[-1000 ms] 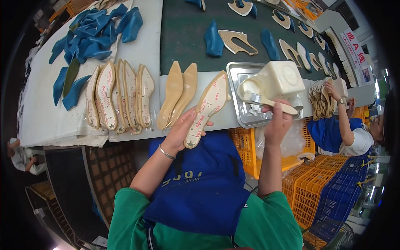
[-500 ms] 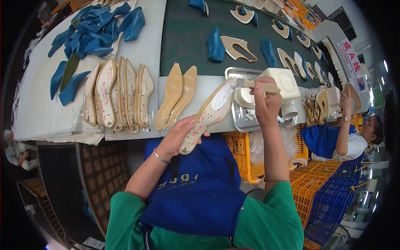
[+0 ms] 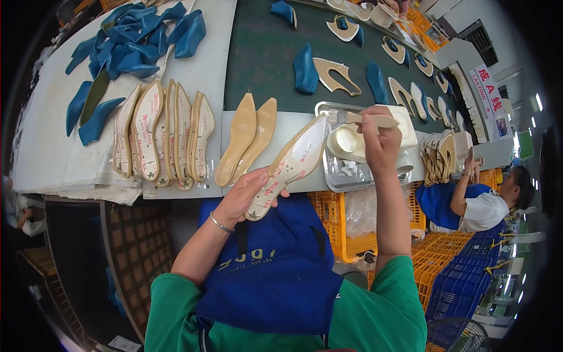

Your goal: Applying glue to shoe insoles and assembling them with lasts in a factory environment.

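My left hand [image 3: 241,196], with a metal bangle at its wrist, grips the heel end of a pale shoe insole [image 3: 297,157] with red print and a tan edge. Its pointed toe slants up and away to the right, and the upper part looks wet and glossy. Closed around the handle of a flat brush [image 3: 352,118], my right hand [image 3: 382,141] holds the bristles against or just beside the toe tip. Under the brush, a white tub [image 3: 345,141] of white liquid stands in a metal tray [image 3: 337,183].
Two tan insoles [image 3: 238,138] lie left of my work. Farther left are a row of printed insoles [image 3: 148,132] and a pile of blue shoe lasts [image 3: 132,50]. A green conveyor [image 3: 258,58] carries lasts and uppers. Yellow crates [image 3: 337,226] and a co-worker [image 3: 481,205] are at right.
The thick white patch on the insole has spread into a thin, see-through film. The brush has shifted slightly at the toe tip. The co-worker's raised hand has come down.
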### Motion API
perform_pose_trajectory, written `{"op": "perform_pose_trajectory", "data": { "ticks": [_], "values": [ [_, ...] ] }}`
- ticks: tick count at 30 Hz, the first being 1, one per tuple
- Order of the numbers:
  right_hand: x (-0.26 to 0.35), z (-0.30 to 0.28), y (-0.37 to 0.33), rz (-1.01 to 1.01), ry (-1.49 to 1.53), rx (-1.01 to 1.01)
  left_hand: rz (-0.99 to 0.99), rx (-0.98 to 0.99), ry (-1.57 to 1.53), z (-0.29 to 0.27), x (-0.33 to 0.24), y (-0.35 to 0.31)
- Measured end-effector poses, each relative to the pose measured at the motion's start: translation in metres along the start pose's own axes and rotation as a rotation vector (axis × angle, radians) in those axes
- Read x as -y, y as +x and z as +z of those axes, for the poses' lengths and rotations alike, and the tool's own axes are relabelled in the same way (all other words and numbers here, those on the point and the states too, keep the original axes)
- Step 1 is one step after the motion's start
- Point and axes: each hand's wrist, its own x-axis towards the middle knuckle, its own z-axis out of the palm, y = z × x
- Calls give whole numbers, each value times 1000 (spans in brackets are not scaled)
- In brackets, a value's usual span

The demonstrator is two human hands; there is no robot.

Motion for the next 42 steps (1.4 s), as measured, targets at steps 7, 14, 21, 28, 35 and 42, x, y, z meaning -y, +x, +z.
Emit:
{"op": "perform_pose_trajectory", "data": {
  "ticks": [7,14,21,28,35,42],
  "values": [
    [25,16,-8,-157,-28,110,10,6,37,-2,2,0],
    [18,-1,1,15,98,-26,-10,-7,-16,-9,4,1],
    [43,20,-32,-112,20,223,-10,-25,-181,-12,6,2],
    [21,16,-3,-64,-40,38,-2,-19,-249,-11,7,0],
    [27,43,-40,-35,54,76,14,-74,-340,-5,5,6],
    [49,64,-69,-284,39,236,-22,-165,-493,3,8,10]
  ]
}}
